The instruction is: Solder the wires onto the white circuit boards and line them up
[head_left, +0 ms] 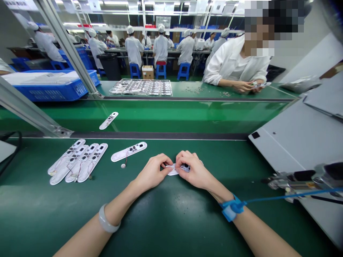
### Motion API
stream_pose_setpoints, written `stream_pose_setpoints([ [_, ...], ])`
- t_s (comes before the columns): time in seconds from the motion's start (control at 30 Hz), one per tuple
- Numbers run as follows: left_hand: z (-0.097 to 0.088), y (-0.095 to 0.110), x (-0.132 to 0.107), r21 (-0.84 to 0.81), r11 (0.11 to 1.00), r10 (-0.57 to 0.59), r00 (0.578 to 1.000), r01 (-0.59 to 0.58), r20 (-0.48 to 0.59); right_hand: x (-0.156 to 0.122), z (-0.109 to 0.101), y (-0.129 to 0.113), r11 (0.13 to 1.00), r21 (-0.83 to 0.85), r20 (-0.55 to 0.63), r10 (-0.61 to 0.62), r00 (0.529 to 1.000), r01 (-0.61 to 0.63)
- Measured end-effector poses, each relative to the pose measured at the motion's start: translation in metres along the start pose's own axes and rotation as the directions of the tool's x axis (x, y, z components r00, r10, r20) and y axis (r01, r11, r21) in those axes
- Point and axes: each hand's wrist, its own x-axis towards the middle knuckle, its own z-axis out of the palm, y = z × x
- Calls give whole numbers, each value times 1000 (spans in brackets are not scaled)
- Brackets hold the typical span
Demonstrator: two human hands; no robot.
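My left hand (152, 172) and my right hand (192, 169) meet over the green bench mat (166, 221), pinching a white plastic strip (173, 170) with a dark component (185, 168) on it. My fingers hide most of that strip. To the left lie several similar strips (79, 164) side by side, with thin red wires on them. Nearer my left hand lies another white strip (129, 151), and a small metal disc with a wire (123, 165) sits just below it.
A blue wrist strap (232, 207) on my right wrist trails a cord rightward, past a metal tool (302, 180). A strip (108, 120) lies on the green conveyor (160, 117). Beyond, a co-worker (235, 60) handles a part beside a parts tray (140, 87).
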Motion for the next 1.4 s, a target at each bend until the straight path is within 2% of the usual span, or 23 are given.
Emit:
stream_pose_setpoints([
  [0.27, 4, 2, 0, -8, 1000, -5, 999, 4, -48, 2, -2, -3, 1000, -24, 32, 16, 999, -15],
  [0.43, 8, 7, 1, 24, 998, -57, 996, 59, -75, 4, -3, -7, 998, -33, 57, 58, 997, -57],
  [0.6, 7, 9, 5, 28, 995, -98, 993, 100, -68, 7, -4, -6, 995, -12, 75, 97, 993, -96],
  [0.97, 8, 5, 7, -26, 995, -102, 993, 100, -55, 8, -5, -4, 994, 14, 96, 111, 989, -113],
  [1.4, 11, 8, 12, 7, 990, -141, 989, 141, -35, 11, 0, -6, 983, -36, 87, 184, 979, -181],
])
